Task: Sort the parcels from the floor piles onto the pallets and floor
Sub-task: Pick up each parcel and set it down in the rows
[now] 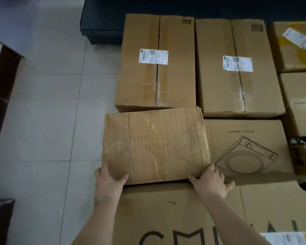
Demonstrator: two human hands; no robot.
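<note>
Big black letters "CM" run across the near carton (175,218), the rest cut off by the frame. A line drawing of a front-loading washing machine marks the carton (245,152) on the right, under a line of print too small to read. Two tall far cartons (155,62) (237,68) each carry a white barcode label over a taped seam; the text is unreadable. Both hands are on the crumpled parcel (155,145), brown card wrapped in wrinkled clear tape, corners rounded and soft. The left hand (108,181) grips its near-left corner, thumb on top. The right hand (208,183) holds the near-right corner, thumb along the near edge. The parcel sits between the cartons, beside pale floor tiles (48,121).
</note>
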